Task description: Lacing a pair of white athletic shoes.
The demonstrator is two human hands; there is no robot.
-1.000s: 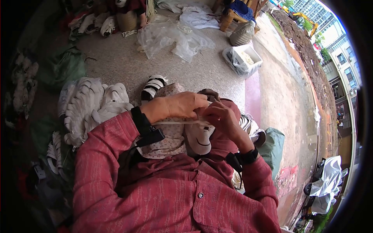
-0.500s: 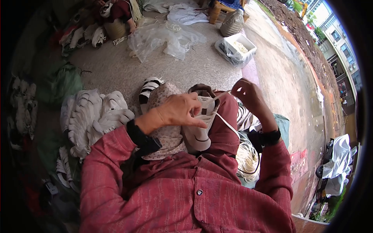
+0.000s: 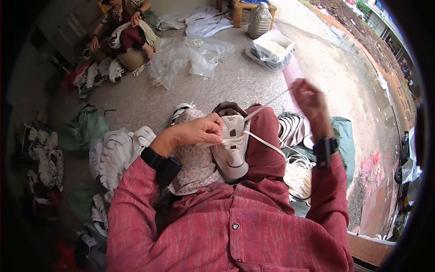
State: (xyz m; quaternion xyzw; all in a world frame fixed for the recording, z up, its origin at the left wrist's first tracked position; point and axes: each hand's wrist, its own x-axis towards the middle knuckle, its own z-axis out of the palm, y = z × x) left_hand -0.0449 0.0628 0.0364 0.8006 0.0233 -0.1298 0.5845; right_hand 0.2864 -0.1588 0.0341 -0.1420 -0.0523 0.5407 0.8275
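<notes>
A beige-white sneaker with a dark collar rests on my lap between my knees, its toe toward me. My right hand, slightly blurred, is closed and raised to the right of the shoe. From it a white shoelace runs taut down to the upper eyelets. At the left side of the shoe, my left hand is closed, fingertips pinched on a lace, part of which shows below the fingers. Another loose length of lace curves over my right thigh.
Piles of white shoes lie at my left, more shoes at my right, above a bundle of white laces. Ahead are plastic sheeting, a lined white box and a large bottle. A co-worker sits far left.
My left hand has gone from spread fingers to a pinch beside the shoe. My right hand has moved up and right, drawing out a longer stretch of lace. The view has shifted somewhat.
</notes>
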